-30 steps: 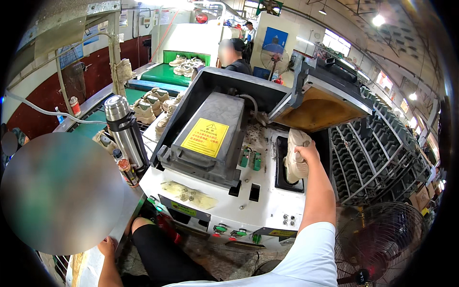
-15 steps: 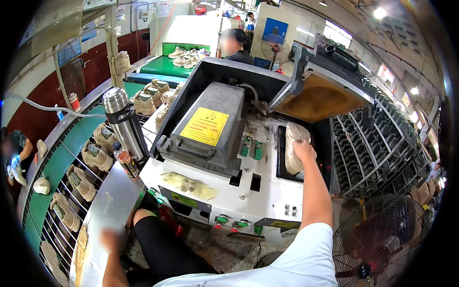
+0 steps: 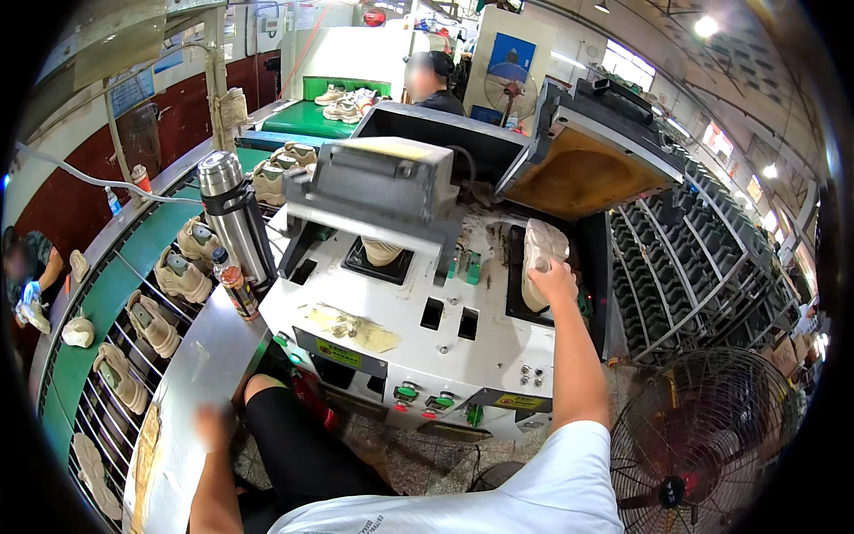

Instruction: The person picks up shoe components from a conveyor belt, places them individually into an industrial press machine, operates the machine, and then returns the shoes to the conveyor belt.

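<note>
My right hand (image 3: 555, 281) is closed round a beige shoe (image 3: 543, 238). The shoe lies on the black pad (image 3: 515, 271) at the right of a white machine (image 3: 400, 311). Over that pad a lid with a brown inner face (image 3: 592, 169) stands raised. On the machine's left side, a grey cover (image 3: 378, 182) is partly lifted, and another beige shoe (image 3: 382, 254) shows beneath it on a second black pad. My left hand (image 3: 213, 427) is at the metal bench (image 3: 191, 383); its fingers are smeared and cannot be made out.
Several beige shoes (image 3: 153, 322) stand on a rail rack beside a green conveyor (image 3: 67, 374) at left. A steel flask (image 3: 236, 222) and a sauce bottle (image 3: 235, 287) stand on the bench. A caged fan (image 3: 703, 436) is at right, before a rack (image 3: 685, 276). Co-workers (image 3: 434, 84) are beyond.
The grey cover has tilted up off the left pad, bringing the shoe under it into view. My right hand keeps its hold on the shoe at the right pad.
</note>
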Demonstrator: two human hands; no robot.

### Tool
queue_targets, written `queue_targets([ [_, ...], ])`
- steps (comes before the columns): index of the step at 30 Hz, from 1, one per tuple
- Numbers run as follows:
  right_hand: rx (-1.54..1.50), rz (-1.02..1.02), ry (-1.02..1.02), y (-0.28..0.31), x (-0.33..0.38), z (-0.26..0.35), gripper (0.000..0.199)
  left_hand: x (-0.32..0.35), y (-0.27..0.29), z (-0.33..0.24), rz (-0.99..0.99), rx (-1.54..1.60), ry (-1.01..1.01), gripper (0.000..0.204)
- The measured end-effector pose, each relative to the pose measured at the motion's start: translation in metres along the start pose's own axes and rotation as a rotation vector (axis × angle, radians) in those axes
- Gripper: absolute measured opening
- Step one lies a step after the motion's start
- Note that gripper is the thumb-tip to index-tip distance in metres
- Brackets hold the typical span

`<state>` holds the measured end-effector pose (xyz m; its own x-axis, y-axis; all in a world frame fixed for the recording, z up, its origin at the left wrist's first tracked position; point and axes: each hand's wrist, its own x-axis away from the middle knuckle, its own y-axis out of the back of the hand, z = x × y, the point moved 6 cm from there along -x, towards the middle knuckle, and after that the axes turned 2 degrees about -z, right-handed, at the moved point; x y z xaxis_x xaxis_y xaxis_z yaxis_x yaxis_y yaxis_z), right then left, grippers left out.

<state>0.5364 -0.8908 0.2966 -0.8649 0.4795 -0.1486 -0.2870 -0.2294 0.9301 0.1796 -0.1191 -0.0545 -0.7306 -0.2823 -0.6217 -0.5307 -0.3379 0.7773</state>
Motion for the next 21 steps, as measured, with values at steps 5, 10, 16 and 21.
queue_targets([
  [5,-0.09,-0.337,0.393,0.002,0.034,-0.056,0.058,-0.05,0.038,-0.142,0.44,1.01,0.672,0.018],
  [10,-0.737,-0.678,0.243,-0.016,0.172,-0.16,0.009,-0.067,0.16,-0.347,1.049,1.208,-0.023,0.025],
  [16,-1.636,-0.544,-1.055,-0.101,0.258,-0.278,0.03,-0.035,0.2,-0.509,1.321,1.28,-0.653,0.032],
  [21,-1.708,-0.256,-0.908,-0.096,0.244,-0.276,0.031,-0.04,0.187,-0.522,1.219,1.359,-0.579,0.03],
])
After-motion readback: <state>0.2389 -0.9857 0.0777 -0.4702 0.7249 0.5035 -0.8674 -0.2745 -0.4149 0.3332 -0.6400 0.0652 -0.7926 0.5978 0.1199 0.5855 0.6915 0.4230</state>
